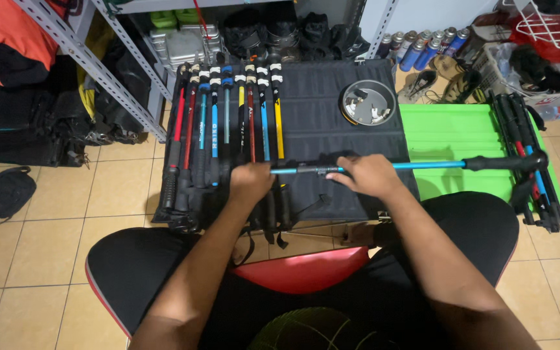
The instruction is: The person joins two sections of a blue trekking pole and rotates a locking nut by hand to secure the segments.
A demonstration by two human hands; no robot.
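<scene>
I look down on a black worktop (pixel 332 129) between a tiled floor (pixel 34 240) and a green folding table (pixel 448 129) off its right edge. Along its left edge lies a row of folded trekking poles (pixel 228 129), side by side with grips toward the near edge, probably so each stays sorted and easy to reach. Near the far right corner sits a round metal dish (pixel 369 102) with small parts in it, likely to keep them from rolling off. Across the near edge runs a blue trekking pole (pixel 422 166), its black grip (pixel 503 162) jutting out over the green table. My left hand (pixel 251 181) closes its fingers on the left end of the shaft; my right hand (pixel 367 175) wraps the lock at mid-shaft, so the pole is braced at two points.
</scene>
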